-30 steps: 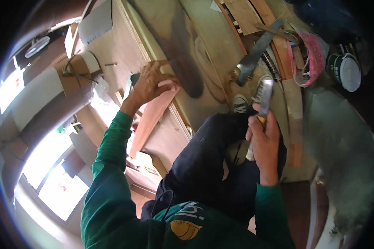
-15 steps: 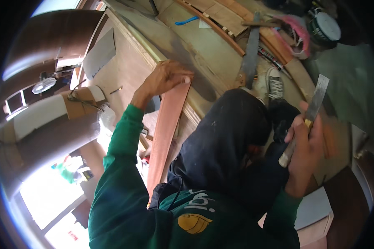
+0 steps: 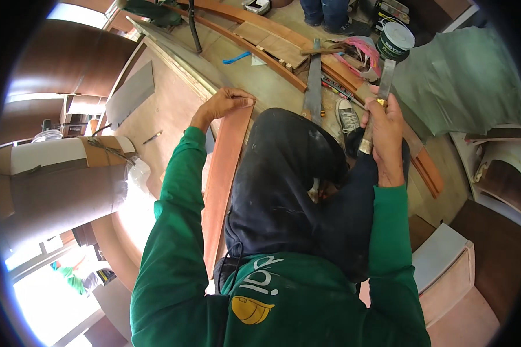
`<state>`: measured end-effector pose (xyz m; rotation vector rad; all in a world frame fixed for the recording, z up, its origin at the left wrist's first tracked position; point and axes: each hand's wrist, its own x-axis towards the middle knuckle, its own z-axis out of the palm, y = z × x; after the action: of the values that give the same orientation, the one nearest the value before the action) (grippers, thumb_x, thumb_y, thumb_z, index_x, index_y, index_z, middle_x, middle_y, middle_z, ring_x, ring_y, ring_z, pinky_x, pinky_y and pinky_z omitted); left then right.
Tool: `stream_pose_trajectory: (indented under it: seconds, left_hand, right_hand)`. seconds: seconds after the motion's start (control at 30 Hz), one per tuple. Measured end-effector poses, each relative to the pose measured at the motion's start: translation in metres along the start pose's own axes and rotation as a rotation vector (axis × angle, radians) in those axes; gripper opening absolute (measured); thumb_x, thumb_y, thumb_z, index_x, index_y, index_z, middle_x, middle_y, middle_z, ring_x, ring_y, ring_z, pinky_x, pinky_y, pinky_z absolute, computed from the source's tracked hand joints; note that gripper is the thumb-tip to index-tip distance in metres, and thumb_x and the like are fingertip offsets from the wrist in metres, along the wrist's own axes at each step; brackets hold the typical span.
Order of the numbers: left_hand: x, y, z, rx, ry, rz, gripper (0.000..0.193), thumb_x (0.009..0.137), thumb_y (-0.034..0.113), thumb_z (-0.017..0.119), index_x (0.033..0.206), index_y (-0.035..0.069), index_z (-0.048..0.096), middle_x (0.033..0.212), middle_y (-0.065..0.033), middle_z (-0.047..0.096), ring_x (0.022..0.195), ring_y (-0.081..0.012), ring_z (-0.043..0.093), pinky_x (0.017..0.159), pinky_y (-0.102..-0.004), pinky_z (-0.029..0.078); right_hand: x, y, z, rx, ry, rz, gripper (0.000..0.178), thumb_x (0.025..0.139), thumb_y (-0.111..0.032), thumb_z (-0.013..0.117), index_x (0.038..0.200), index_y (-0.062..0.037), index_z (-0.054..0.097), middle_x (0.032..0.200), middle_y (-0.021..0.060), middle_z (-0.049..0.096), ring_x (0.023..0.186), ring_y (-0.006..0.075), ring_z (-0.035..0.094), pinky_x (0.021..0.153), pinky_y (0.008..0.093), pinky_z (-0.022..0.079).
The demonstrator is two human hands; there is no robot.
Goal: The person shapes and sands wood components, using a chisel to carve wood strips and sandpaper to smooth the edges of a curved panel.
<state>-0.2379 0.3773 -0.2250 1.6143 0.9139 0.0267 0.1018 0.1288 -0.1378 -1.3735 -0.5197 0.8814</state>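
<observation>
My left hand (image 3: 227, 107) pinches the far end of a long reddish-brown wooden board (image 3: 226, 173), thumb against its edge. The board slants back along my left thigh toward my waist. My right hand (image 3: 388, 136) is closed round the handle of a chisel (image 3: 386, 81), held out above my right leg. Its flat grey blade points up and away from me, with a yellow metal collar below it. The chisel is well apart from the board.
A plywood panel (image 3: 176, 98) stands at my left. Beyond my knees lie a long grey saw-like blade (image 3: 314, 81), curved wooden strips (image 3: 266, 59), a pink plastic bag (image 3: 373, 49) and a bucket (image 3: 398, 36). A dark green sheet (image 3: 454, 78) spreads at the right. Another person's legs (image 3: 324, 11) stand at the back.
My right hand has come up and inward with the chisel, whose blade stands more upright. My left hand keeps its pinch on the board's end. The whole view has shifted.
</observation>
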Motion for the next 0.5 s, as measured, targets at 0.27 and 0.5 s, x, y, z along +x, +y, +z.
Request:
stream_pose_trajectory:
  seconds: [0.27,0.5]
  left_hand:
    - [-0.057,-0.01,0.078,0.923,1.016,0.158,0.091,0.086,0.057,0.077,0.149,0.0,0.045,0.12,-0.0223,0.059,0.113,-0.0394,0.058,0.094,-0.0494,0.049]
    - [-0.08,0.006,0.132,0.629,0.919,-0.203,0.093,0.081,0.06,0.077,0.145,0.001,0.043,0.126,-0.025,0.059,0.121,-0.0447,0.058,0.098,-0.0547,0.048]
  right_hand:
    - [0.005,0.008,0.007,-0.01,0.022,0.019,0.036,0.097,-0.012,0.063,0.129,0.0036,0.055,0.083,0.002,0.057,0.06,0.0091,0.055,0.053,0.0257,0.044]
    - [0.009,0.008,0.018,-0.073,-0.008,0.002,0.033,0.098,-0.012,0.062,0.127,0.0041,0.055,0.077,0.0009,0.056,0.058,0.0094,0.054,0.052,0.0263,0.044]
